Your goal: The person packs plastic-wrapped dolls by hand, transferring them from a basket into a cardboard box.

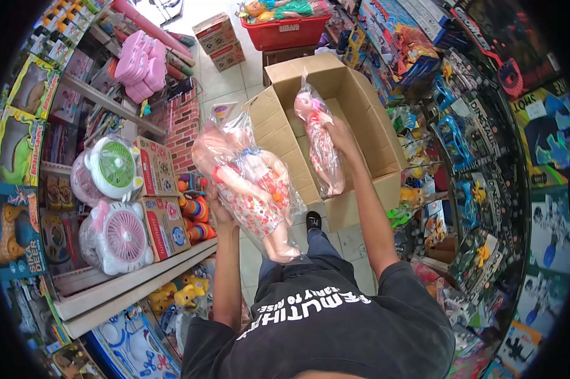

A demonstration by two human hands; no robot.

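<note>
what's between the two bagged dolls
Head view: the side wall of the open brown cardboard box stands between the larger bagged doll and the smaller bagged doll.

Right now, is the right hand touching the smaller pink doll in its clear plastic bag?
Touching. The head view shows the right hand gripping the smaller pink bagged doll at its middle, above the brown cardboard box.

place: toy shop | shelves [139, 281] packed with boxed toys [19, 136]
</note>
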